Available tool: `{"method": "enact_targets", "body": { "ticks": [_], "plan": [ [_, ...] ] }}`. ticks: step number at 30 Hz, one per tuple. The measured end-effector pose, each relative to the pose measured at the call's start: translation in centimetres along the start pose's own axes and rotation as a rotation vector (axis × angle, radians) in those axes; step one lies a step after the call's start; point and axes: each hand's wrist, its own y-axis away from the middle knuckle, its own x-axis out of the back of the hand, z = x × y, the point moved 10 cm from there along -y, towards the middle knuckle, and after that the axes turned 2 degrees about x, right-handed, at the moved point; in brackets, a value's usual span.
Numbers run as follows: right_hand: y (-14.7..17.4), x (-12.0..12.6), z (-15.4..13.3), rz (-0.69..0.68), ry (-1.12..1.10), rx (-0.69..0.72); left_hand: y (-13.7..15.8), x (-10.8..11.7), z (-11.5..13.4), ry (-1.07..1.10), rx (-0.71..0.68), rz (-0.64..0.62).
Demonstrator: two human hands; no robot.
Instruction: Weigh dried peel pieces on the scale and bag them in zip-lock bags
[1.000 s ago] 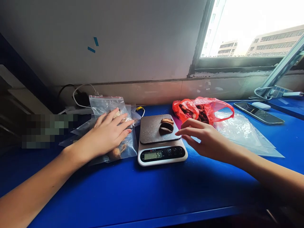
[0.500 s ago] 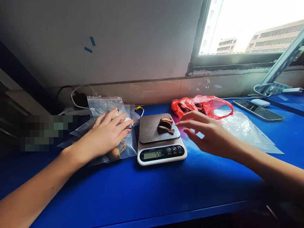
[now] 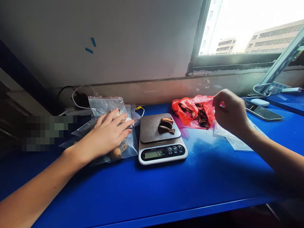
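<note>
My left hand (image 3: 110,129) lies flat with fingers spread on clear zip bags (image 3: 106,103); brown, mushroom-like pieces (image 3: 116,153) show inside. To its right stands a white kitchen scale (image 3: 163,160), its display reading 5.5. Several dark brown dried slices (image 3: 166,126) rest on the scale's grey plate. Farther right, my right hand (image 3: 230,110) is closed on the edge of a red plastic bag (image 3: 187,114), a bit of red showing between its fingers. More dark dried slices (image 3: 201,115) are visible in the bag's opening.
Empty clear bags (image 3: 235,142) lie under and beside my right forearm. A phone (image 3: 264,110) and a white earbud case (image 3: 260,102) sit at the back right. Cables and a black adapter (image 3: 82,99) are behind the zip bags. The blue table (image 3: 142,193) ends at a front edge.
My right hand has moved right from beside the scale and closed on the red bag. The bag's handle is pulled right, and more slices show. My left hand stays put.
</note>
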Motion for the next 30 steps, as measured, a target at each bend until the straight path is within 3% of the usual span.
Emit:
{"method": "enact_targets", "body": {
  "ticks": [7,10,16,24,27,30],
  "plan": [
    [2.3,-7.4,3.2,-0.637,0.108,0.069,0.2,0.3,0.5,-0.045,-0.051,0.061],
    [3.3,-9.0,3.4,-0.764,0.082,0.133,0.3,0.2,0.5,-0.028,-0.066,0.075],
    [3.2,-9.7,3.5,-0.711,0.07,0.144,0.2,0.1,0.2,0.026,-0.04,0.066],
    [2.5,-9.0,3.3,-0.53,0.111,0.07,0.3,0.2,-0.2,-0.004,-0.018,0.085],
    [1.9,-8.0,2.9,-0.455,0.121,0.042,0.3,0.2,-0.4,-0.001,0.0,0.09],
    [0.9,-5.6,1.7,-0.336,0.114,0.004,0.2,0.2,-0.4,0.007,0.008,0.083]
  ]
}}
